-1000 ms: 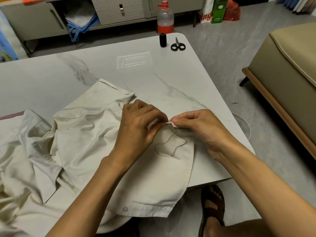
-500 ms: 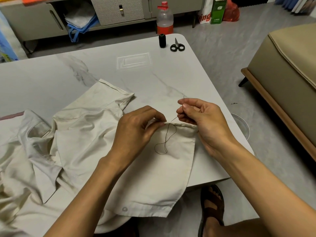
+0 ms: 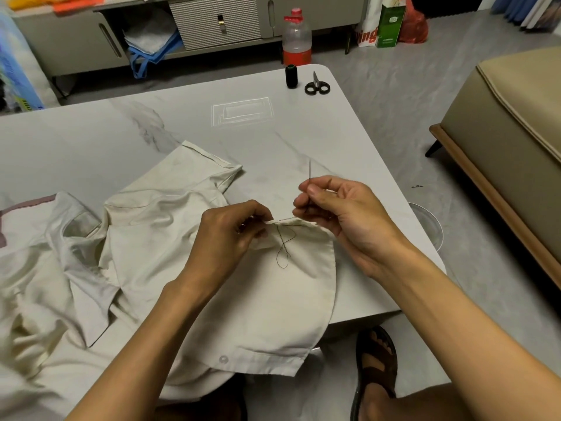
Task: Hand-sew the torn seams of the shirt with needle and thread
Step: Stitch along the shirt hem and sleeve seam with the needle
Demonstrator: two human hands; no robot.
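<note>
We find the left hand [image 3: 230,238] pinching the shirt [image 3: 273,299] seam taut; the right hand [image 3: 349,217] pinches the needle [image 3: 309,171] above it to draw thread [image 3: 283,247] through

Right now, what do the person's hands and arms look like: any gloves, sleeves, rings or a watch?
The left hand and right hand are bare, with no gloves, rings, watch or bracelet showing. Both are uncovered from the wrist down to the frame's edge, so no sleeve is in view. No bandages or markings show either.
</note>
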